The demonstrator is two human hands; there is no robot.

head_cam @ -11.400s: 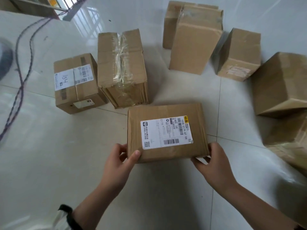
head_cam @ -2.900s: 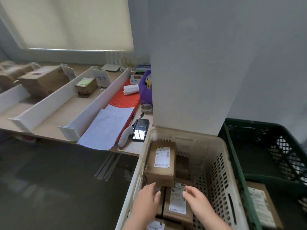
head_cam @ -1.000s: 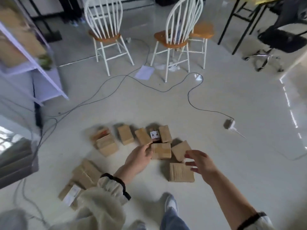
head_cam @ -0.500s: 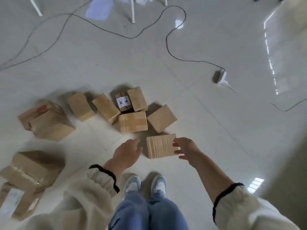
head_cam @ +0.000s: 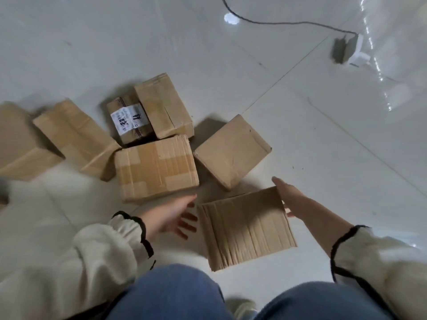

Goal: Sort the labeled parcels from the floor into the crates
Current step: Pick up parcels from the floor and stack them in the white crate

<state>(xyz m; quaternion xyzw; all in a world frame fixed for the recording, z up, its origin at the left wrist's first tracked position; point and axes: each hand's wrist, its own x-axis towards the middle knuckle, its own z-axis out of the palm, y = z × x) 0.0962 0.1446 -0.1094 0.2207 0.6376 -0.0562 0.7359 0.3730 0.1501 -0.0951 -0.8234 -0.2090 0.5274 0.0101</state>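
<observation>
Several brown cardboard parcels lie on the pale tiled floor. Nearest me is a ridged flat parcel (head_cam: 246, 227). My left hand (head_cam: 172, 215) hovers at its left edge with fingers spread and straight. My right hand (head_cam: 287, 196) reaches along its right edge, fingers straight, touching or very close to the cardboard. Beyond it lie a taped parcel (head_cam: 157, 167), a tilted plain parcel (head_cam: 231, 151), a small parcel with a white handwritten label (head_cam: 130, 120) and a taller parcel (head_cam: 164, 105). No crate is in view.
More parcels lie at the left, one long (head_cam: 74, 137) and one cut off by the frame (head_cam: 16, 144). A dark cable (head_cam: 277, 21) runs to a white plug block (head_cam: 357, 50) at the upper right. My knees in blue jeans (head_cam: 175, 294) fill the bottom.
I have bent down closer to the pile, so the parcels look larger. Both hands have come to the sides of the ridged parcel.
</observation>
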